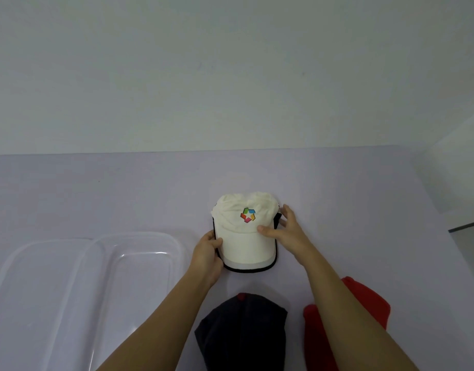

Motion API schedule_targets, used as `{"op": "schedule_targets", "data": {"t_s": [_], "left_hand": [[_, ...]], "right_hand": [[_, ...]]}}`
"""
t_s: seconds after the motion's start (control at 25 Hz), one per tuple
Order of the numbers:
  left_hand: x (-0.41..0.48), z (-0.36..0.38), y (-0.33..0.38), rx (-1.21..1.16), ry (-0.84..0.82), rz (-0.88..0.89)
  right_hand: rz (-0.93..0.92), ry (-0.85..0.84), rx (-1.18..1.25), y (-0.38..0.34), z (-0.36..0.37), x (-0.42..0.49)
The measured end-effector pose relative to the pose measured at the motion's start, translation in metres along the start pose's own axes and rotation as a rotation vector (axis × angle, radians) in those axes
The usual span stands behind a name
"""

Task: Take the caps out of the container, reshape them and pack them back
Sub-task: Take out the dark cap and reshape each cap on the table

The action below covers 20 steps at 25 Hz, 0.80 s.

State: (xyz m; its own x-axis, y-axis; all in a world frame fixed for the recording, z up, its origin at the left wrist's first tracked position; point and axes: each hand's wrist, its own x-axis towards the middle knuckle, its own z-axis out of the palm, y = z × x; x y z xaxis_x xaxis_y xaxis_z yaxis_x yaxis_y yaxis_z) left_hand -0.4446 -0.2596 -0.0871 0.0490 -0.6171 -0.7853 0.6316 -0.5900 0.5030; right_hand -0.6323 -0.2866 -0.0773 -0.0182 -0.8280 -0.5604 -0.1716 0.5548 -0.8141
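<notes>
White cap point(245, 231) on desk point(123, 188), held from both sides.

Cap lies crown away, brim toward the person, long axis running near-to-far between the hands. Left hand point(207, 253) clamps the brim's left edge, fingers point(217, 243) curled on it. Right hand point(286, 228) pinches the right side, thumb on top at the brim seam, the other fingers spread round the side. Clear container point(139, 236) sits just left of the cap, nearer the left hand. Judged: reshaping underway, packing would go leftward. Dark cap point(243, 333) and red cap point(372, 303) wait near the person.
</notes>
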Motion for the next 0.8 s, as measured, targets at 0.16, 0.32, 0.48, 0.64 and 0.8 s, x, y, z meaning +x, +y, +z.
{"op": "schedule_targets", "data": {"t_s": [0.16,0.32,0.48,0.64,0.8], "left_hand": [[-0.001,0.001,-0.005,-0.071,-0.024,-0.008],[0.001,-0.007,-0.008,-0.156,-0.134,-0.035],[0.001,-0.003,-0.005,-0.063,-0.084,0.03],[-0.001,0.001,-0.009,0.246,0.031,0.12],[-0.006,-0.001,-0.013,0.727,0.184,0.225]], "right_hand": [[0.045,-0.043,0.151,-0.002,-0.006,0.014],[0.008,-0.158,0.348,-0.008,-0.007,0.018],[-0.042,-0.168,0.252,-0.001,-0.005,0.018],[-0.013,-0.055,0.043,0.006,-0.007,0.012],[-0.094,-0.019,-0.322,0.01,-0.005,0.015]]}}
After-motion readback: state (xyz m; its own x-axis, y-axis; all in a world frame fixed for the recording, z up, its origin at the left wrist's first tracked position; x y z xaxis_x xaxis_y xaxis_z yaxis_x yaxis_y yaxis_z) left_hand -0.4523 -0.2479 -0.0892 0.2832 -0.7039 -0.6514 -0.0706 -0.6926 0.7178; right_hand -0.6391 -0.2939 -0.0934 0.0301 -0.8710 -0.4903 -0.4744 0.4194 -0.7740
